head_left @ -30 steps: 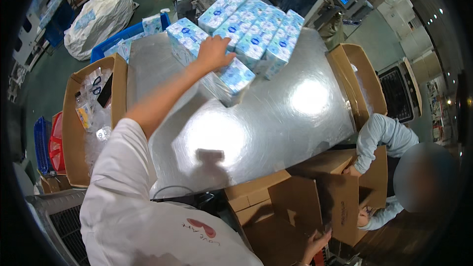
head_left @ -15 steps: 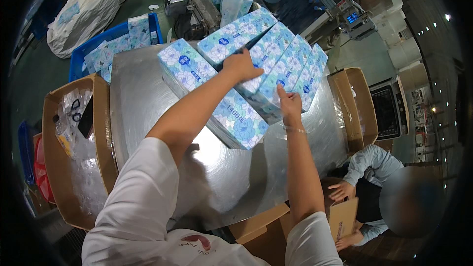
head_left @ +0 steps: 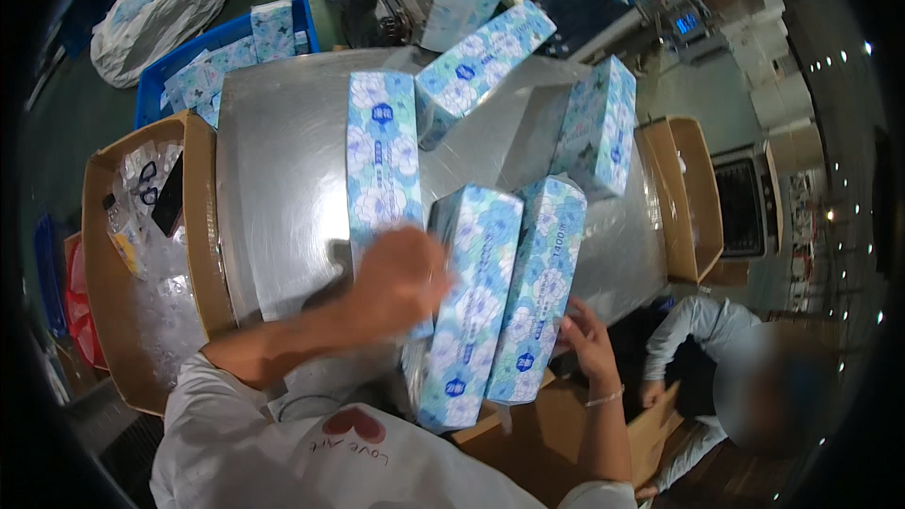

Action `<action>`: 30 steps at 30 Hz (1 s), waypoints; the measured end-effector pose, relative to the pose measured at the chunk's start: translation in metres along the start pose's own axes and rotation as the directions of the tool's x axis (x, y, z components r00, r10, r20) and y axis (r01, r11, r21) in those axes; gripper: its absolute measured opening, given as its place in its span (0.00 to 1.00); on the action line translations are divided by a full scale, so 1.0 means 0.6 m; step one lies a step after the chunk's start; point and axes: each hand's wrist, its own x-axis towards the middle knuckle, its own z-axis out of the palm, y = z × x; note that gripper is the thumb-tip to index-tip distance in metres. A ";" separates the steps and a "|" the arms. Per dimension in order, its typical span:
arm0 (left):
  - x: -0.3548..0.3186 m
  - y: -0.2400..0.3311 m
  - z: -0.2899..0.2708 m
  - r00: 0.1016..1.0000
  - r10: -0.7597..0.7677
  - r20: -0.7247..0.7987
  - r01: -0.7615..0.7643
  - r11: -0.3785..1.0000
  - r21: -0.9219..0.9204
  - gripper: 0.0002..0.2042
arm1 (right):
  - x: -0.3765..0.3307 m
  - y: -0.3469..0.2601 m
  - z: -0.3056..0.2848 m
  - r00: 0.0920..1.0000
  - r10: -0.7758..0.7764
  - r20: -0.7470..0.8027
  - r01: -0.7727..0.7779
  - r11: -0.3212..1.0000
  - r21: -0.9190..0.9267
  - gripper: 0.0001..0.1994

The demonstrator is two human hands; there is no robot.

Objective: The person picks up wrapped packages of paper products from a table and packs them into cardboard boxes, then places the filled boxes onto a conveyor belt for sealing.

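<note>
Got two blue floral packs (head_left: 504,297) side by side at 5 o'clock, near ends reaching over an open carton (head_left: 556,429). My right hand (head_left: 594,344) is at 4 o'clock, fingers loosely spread against the outer side. My left hand (head_left: 401,269) is at 8, too blurry for me to tell if it's gripping or just pushing. Tip, imo: squeeze evenly from both sides with flat fingers so the pair stays square and the film doesn't crease.

Surface is a shiny metal table (head_left: 283,151), probably slippery. Loose packs sit at 11, 12 and 2. Blue crate (head_left: 151,99) at 10, machinery (head_left: 674,14) at 1, co-worker (head_left: 698,339) at 4.
</note>
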 end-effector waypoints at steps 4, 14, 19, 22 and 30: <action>0.035 -0.161 -0.022 0.779 -0.457 -0.430 0.526 0.849 0.050 0.36 | 0.046 0.031 0.030 0.992 -0.042 0.121 0.013 0.973 0.232 0.29; -0.118 -0.060 0.000 0.435 -0.486 0.758 0.894 0.134 -0.428 0.41 | -0.038 0.109 0.038 0.937 -0.023 0.348 -0.113 0.924 0.366 0.31; -0.205 0.004 0.019 0.280 -0.438 0.854 0.953 0.022 -0.301 0.32 | -0.031 0.140 0.049 0.919 0.123 0.374 -0.297 0.841 0.452 0.36; -0.233 0.009 0.043 0.448 -0.467 0.762 0.879 0.073 -0.471 0.34 | -0.046 0.154 0.047 0.940 0.040 0.339 -0.234 0.798 0.555 0.36; -0.117 0.148 0.009 0.787 -0.128 0.604 0.541 0.613 -0.576 0.29 | -0.259 0.084 -0.048 0.912 -0.331 -0.242 0.410 0.761 0.502 0.31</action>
